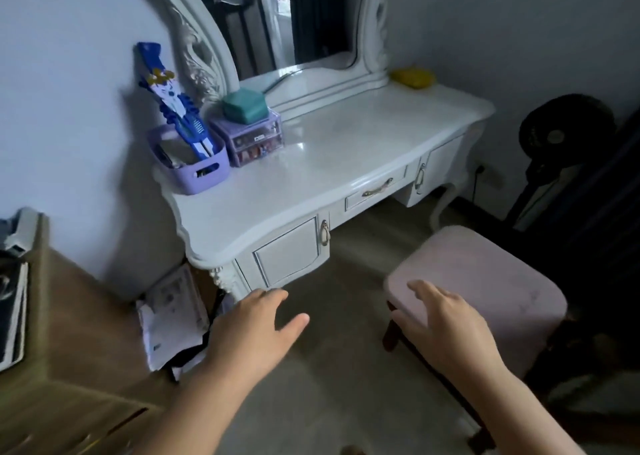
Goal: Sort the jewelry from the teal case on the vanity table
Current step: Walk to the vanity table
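**Desk:** Where does the teal case (245,105) sit?

**Photographer:** At the back-left of the white vanity table (346,150), on top of a small purple drawer unit (250,139), just in front of the mirror frame (199,56). A purple basket (194,167) holding a blue comb stands beside the unit at about 8 o'clock. The case looks closed; its long axis runs roughly 10 to 4 o'clock.

**Desk:** And the hands?

**Photographer:** Both are low over the floor, well apart from the case. The left hand (256,330) is spread, fingers loose, holding nothing; the case lies at about 12 o'clock from it. The right hand (440,319) is also spread and empty, over the near edge of a pink stool (485,281); the case lies near 10 o'clock from it.

**Desk:** Which is nearer?

**Photographer:** The left, by my reading. Nothing is sorted yet.
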{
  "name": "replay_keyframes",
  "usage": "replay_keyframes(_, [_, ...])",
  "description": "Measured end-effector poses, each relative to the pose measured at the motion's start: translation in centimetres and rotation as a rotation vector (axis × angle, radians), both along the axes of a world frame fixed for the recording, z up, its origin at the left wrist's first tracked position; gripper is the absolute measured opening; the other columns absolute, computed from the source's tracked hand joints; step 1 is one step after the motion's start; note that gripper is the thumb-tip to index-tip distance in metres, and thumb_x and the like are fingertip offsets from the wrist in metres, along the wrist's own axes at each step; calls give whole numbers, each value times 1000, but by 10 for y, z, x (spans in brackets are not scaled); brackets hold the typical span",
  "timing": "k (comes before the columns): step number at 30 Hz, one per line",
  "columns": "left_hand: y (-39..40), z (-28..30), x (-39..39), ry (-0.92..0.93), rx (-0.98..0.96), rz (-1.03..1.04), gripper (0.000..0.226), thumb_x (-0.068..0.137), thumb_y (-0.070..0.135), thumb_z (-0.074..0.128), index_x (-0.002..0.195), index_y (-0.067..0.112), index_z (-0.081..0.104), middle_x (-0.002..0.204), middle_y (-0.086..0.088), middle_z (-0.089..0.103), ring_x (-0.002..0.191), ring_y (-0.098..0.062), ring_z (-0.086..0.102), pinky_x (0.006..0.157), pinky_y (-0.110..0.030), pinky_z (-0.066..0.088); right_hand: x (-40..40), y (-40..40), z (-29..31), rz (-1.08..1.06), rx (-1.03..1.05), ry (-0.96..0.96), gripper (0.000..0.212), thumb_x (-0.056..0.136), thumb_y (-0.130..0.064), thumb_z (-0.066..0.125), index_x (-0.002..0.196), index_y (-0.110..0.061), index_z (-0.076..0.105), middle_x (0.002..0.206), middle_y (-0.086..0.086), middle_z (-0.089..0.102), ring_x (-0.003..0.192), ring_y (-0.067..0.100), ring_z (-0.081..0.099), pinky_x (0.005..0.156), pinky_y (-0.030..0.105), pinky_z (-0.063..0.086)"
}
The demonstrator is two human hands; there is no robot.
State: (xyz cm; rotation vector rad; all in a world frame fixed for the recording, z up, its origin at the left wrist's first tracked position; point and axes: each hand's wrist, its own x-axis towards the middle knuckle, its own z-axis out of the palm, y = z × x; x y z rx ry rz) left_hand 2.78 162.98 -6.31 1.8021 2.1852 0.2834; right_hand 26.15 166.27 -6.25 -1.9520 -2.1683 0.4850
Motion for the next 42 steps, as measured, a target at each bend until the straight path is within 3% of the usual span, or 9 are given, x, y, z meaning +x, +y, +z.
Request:
replay_keyframes(9, [168, -11, -46, -61, 62, 135, 44, 84, 55, 49, 122, 32, 53, 123, 13, 58, 105, -10, 58, 84, -28, 47, -53, 196, -8, 102, -9, 68, 56, 83, -49, 55, 132, -25, 42, 131, -4, 55, 118, 16, 51, 90, 33, 47])
replay_keyframes(13, [260, -18, -69, -55, -4, 78, 47, 86, 56, 44, 127, 33, 47, 130, 13, 53, 110, -9, 56, 85, -24, 44, -71, 283, -12, 110, -17, 32, 55, 83, -49, 56, 131, -26, 43, 126, -6, 58, 113, 15, 54, 86, 28, 46])
replay_keyframes(19, [386, -20, -88, -39, -82, -17, 54, 87, 56, 44, 134, 29, 41, 137, 8, 48, 119, -12, 51, 92, -26, 42, -88, 396, -11, 124, -10, 3, 53, 84, -45, 56, 133, -28, 42, 132, -8, 55, 120, 13, 49, 91, 26, 39])
replay_keyframes(27, [462, -45, -86, -39, -166, -8, 53, 87, 57, 42, 131, 28, 42, 130, 7, 51, 115, -13, 51, 90, -26, 42, -101, 499, -36, 301, -39, -38, 54, 88, -45, 51, 137, -25, 37, 136, -9, 49, 126, 11, 42, 100, 23, 33])
replay_keyframes(32, [481, -67, -67, -85, -231, 177, 52, 88, 56, 39, 132, 28, 39, 135, 6, 42, 124, -15, 42, 96, -30, 39, -94, 577, -75, 489, -101, -117, 52, 77, -35, 70, 123, -16, 55, 126, 4, 59, 119, 26, 53, 93, 37, 44])
replay_keyframes(35, [504, -79, -39, -96, -226, 372, 50, 80, 56, 42, 117, 27, 58, 125, 5, 55, 111, -17, 59, 81, -32, 52, -75, 631, -106, 659, -99, -191, 57, 65, -34, 81, 114, -13, 62, 121, 13, 63, 111, 33, 60, 83, 42, 51])
replay_keyframes(36, [515, -80, -26, -88, -213, 423, 51, 79, 56, 43, 119, 27, 57, 129, 3, 53, 115, -18, 57, 84, -33, 51, -68, 649, -114, 741, -101, -216, 60, 61, -35, 83, 112, -13, 63, 119, 14, 64, 108, 33, 62, 79, 42, 53])
replay_keyframes(38, [532, -92, 1, -141, -232, 495, 56, 86, 53, 43, 137, 29, 37, 150, 3, 29, 136, -16, 31, 104, -32, 33, -58, 676, -123, 874, -72, -256, 64, 55, -41, 85, 110, -15, 63, 116, 14, 65, 103, 32, 64, 74, 39, 55])
replay_keyframes(42, [562, -102, 47, -158, -273, 572, 64, 89, 53, 41, 144, 29, 20, 157, 4, 6, 143, -13, 9, 113, -29, 17, -29, 710, -130, 1038, -58, -301, 67, 54, -48, 82, 110, -19, 61, 119, 11, 64, 106, 31, 64, 74, 37, 55])
